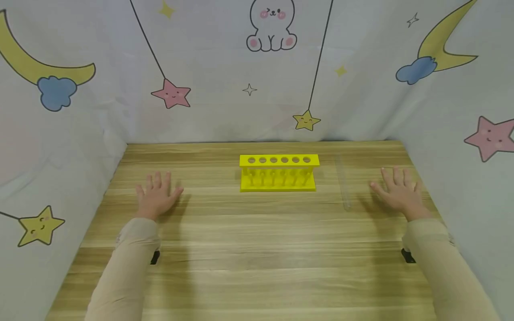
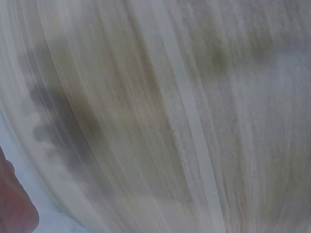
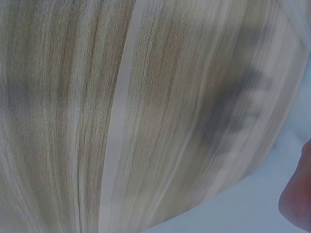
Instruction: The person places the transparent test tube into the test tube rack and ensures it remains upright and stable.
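Observation:
A yellow test tube rack [image 1: 279,160] with several round holes along its top bar stands near the back middle of the table. Just to its right lies a clear glass-like test tube [image 1: 343,185], its rounded end toward the front. My left hand [image 1: 157,194] is at the left with fingers spread, holding nothing. On the other side, my right hand [image 1: 400,192] has its fingers spread too; the tube is the nearest thing to it. Each wrist view shows only a bit of the hand at a lower corner, with a hand's shadow on the wood.
The wood-grain table [image 1: 277,249] runs back to a white cloth [image 1: 217,58] printed with stars, moons and a bear. That cloth also hangs along the left and right sides. A black piece [image 1: 408,256] shows under the right sleeve, and another [image 1: 155,257] by the left.

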Demonstrator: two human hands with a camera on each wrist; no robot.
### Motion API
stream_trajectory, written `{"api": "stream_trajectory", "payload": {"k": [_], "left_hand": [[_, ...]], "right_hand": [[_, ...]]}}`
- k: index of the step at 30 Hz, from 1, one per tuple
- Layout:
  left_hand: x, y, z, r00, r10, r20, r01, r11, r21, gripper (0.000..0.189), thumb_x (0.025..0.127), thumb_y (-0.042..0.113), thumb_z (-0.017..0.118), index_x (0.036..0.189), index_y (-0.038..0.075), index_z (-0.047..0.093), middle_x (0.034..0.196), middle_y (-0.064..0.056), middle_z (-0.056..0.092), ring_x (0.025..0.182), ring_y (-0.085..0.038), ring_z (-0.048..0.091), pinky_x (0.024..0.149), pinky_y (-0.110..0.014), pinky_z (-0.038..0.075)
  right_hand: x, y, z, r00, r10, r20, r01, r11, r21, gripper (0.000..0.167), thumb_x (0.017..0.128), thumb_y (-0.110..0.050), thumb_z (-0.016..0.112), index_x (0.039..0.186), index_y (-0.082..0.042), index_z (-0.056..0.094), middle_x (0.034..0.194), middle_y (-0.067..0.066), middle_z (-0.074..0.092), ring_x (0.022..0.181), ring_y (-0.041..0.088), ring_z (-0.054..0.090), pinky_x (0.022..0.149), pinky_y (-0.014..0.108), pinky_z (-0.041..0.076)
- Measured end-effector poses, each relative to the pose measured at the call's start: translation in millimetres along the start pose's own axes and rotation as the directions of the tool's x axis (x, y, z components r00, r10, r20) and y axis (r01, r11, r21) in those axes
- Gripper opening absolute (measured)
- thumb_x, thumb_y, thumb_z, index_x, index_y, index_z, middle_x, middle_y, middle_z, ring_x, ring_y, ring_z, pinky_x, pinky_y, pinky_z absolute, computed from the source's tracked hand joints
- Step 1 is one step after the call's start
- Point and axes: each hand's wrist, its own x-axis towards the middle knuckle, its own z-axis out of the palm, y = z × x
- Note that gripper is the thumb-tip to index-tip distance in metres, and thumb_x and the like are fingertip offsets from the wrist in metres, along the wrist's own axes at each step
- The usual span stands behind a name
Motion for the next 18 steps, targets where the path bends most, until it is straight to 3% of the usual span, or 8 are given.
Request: {"api": "stream_trajectory", "payload": {"k": [9, 18], "left_hand": [[10.7, 3.4, 10.4, 0.998, 0.045, -0.034, -0.045, 0.999, 0.001, 0.077, 0.088, 0.060, 0.022, 0.142, 0.009, 0.000, 0.144, -0.025, -0.006, 0.130, -0.045, -0.009, 0.095, -0.065, -0.010], [13.9, 19.2, 11.6, 0.992, 0.092, -0.086, -0.096, 0.995, -0.042, 0.074, 0.090, 0.056, 0.026, 0.142, 0.008, 0.005, 0.144, -0.025, 0.005, 0.131, -0.045, 0.004, 0.098, -0.065, -0.003]], "right_hand": [[2.2, -5.2, 2.7, 0.999, -0.006, -0.048, 0.005, 1.000, -0.013, 0.078, 0.087, -0.063, 0.020, 0.141, -0.014, -0.007, 0.142, 0.026, -0.015, 0.125, 0.044, -0.024, 0.088, 0.071, -0.011], [7.7, -12.6, 8.5, 0.991, -0.019, -0.132, 0.023, 0.999, 0.025, 0.081, 0.087, -0.061, 0.027, 0.142, -0.010, -0.003, 0.143, 0.025, -0.010, 0.128, 0.045, -0.016, 0.090, 0.070, -0.005]]}}
